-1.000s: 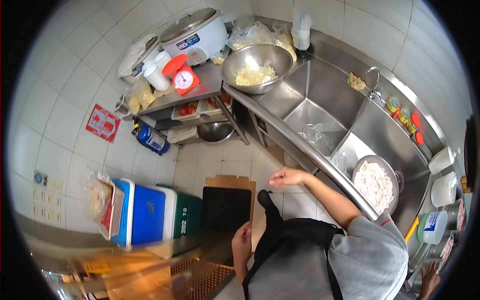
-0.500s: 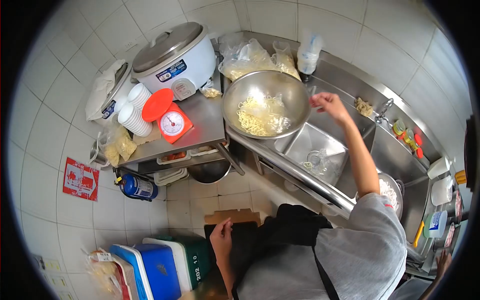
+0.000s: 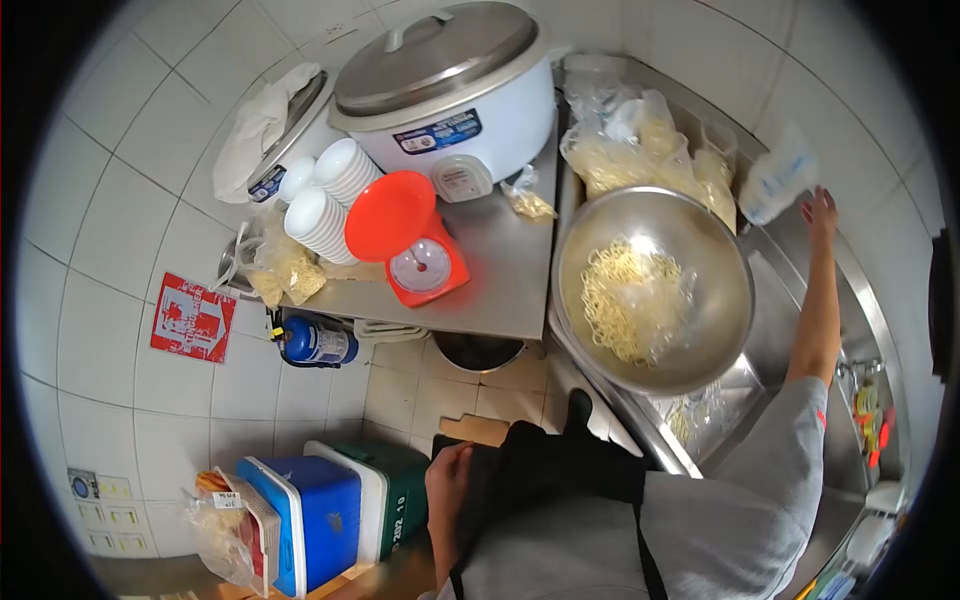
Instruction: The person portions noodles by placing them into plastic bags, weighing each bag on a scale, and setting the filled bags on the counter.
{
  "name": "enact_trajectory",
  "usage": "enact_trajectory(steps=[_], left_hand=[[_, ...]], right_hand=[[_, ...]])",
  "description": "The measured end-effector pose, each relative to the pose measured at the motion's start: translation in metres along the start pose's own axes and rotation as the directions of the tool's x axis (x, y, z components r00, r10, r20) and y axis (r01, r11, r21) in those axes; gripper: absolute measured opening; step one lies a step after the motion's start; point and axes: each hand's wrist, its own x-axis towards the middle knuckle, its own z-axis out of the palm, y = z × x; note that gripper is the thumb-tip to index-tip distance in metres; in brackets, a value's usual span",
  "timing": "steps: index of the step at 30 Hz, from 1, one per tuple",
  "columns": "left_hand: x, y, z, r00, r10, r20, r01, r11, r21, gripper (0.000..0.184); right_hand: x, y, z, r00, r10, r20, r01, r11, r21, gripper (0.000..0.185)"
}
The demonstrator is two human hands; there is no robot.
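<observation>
My right hand point(image 3: 820, 212) reaches out at the upper right, its fingers apart, beside a blurred clear plastic package point(image 3: 780, 182) with blue print. Whether the fingertips touch the package is unclear. Low in the middle, before the black apron, my left hand point(image 3: 450, 475) is held with curled fingers and nothing visible in it. A large steel bowl point(image 3: 715, 275) at the sink's edge holds pale yellow noodles point(image 3: 612, 305) and a clear plastic bag. Behind the bowl lie plastic bags of noodles point(image 3: 625, 150).
On the steel table point(image 3: 510, 280) stand a rice cooker point(image 3: 470, 125), a red scale point(image 3: 428, 268) and stacked white cups point(image 3: 322, 220). A sink point(image 3: 740, 400) lies at right. Cool boxes point(image 3: 330, 515) are at lower left, and a fire extinguisher point(image 3: 318, 341) is by the wall.
My right hand has moved up and outward, past the bowl to the plastic package. My left hand stays low, its fingers more curled. The view has moved nearer to the table and bowl.
</observation>
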Motion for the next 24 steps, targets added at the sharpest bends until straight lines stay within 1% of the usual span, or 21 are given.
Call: enact_trajectory(steps=[1,2,4,5,6,8,10,11,12,13,15,16,17,19,20,21,22,23,24], left_hand=[[0.012,-0.001,0.002,1.0,0.008,-0.024,-0.007,1.0,0.026,0.015],[0.025,0.001,0.003,0.998,0.057,-0.035,-0.056,0.998,0.022,0.015],[0.038,0.004,-0.002,0.991,0.123,-0.046,-0.121,0.992,0.036,0.015],[0.047,0.006,-0.003,0.995,0.099,-0.015,-0.099,0.995,0.031,0.015],[0.06,0.009,-0.002,0.997,0.078,0.022,-0.079,0.997,0.027,0.014],[0.082,0.003,0.001,0.993,0.082,0.083,-0.081,0.997,-0.015,0.015],[0.107,0.017,-0.006,0.983,0.141,0.119,-0.142,0.99,-0.002,0.015],[0.116,0.024,-0.01,0.978,0.156,0.141,-0.159,0.987,0.005,0.016],[0.125,0.031,-0.015,0.973,0.167,0.16,-0.173,0.985,0.024,0.016],[0.133,0.033,-0.017,0.968,0.193,0.158,-0.2,0.979,0.027,0.016],[0.144,0.034,-0.017,0.955,0.244,0.165,-0.253,0.967,0.033,0.016],[0.148,0.035,-0.015,0.948,0.264,0.177,-0.267,0.964,-0.006,0.017],[0.152,0.035,-0.013,0.941,0.283,0.186,-0.28,0.959,-0.046,0.017],[0.155,0.038,-0.011,0.931,0.298,0.213,-0.28,0.954,-0.108,0.017],[0.158,0.043,-0.008,0.925,0.299,0.235,-0.274,0.952,-0.135,0.017],[0.16,0.047,-0.004,0.916,0.308,0.258,-0.272,0.948,-0.167,0.017],[0.166,0.041,0.004,0.897,0.337,0.287,-0.285,0.936,-0.209,0.017],[0.171,0.041,0.01,0.894,0.349,0.281,-0.274,0.922,-0.273,0.017],[0.178,0.043,0.016,0.886,0.364,0.288,-0.262,0.904,-0.337,0.017]], right_hand=[[0.015,0.007,-0.003,1.0,0.0,-0.001,0.0,1.0,-0.029,0.047],[0.035,0.016,-0.009,1.0,0.0,0.001,0.0,0.998,-0.056,0.043],[0.055,0.028,-0.015,0.998,-0.066,-0.002,0.065,0.989,-0.136,0.035],[0.07,0.039,-0.022,0.998,-0.031,0.062,0.038,0.992,-0.119,0.032],[0.067,0.034,-0.024,0.998,0.006,0.067,0.006,0.982,-0.188,0.029],[0.08,0.037,-0.034,0.993,-0.085,0.077,0.097,0.981,-0.17,0.026],[0.109,0.028,-0.047,0.997,-0.057,0.058,0.058,0.998,-0.016,0.028],[0.136,0.027,-0.057,0.984,-0.13,0.119,0.121,0.989,0.081,0.03],[0.138,0.009,-0.049,0.981,-0.154,0.118,0.132,0.977,0.169,0.029],[0.135,-0.013,-0.042,0.978,-0.176,0.112,0.142,0.956,0.256,0.028],[0.116,-0.057,-0.018,0.944,-0.273,0.186,0.179,0.897,0.404,0.026],[0.111,-0.078,-0.012,0.921,-0.325,0.213,0.193,0.858,0.476,0.025],[0.111,-0.097,-0.011,0.881,-0.369,0.296,0.148,0.809,0.569,0.024],[0.116,-0.118,-0.01,0.77,-0.465,0.437,0.012,0.696,0.718,0.025],[0.119,-0.123,-0.009,0.714,-0.513,0.477,0.012,0.691,0.723,0.027],[0.102,-0.129,-0.007,0.746,-0.438,0.501,-0.053,0.712,0.7,0.027],[0.071,-0.133,-0.004,0.774,-0.362,0.519,-0.112,0.729,0.675,0.027],[0.031,-0.137,0.0,0.802,-0.28,0.527,-0.168,0.742,0.649,0.028],[-0.013,-0.137,0.016,0.935,-0.179,0.305,-0.018,0.838,0.545,0.039]])
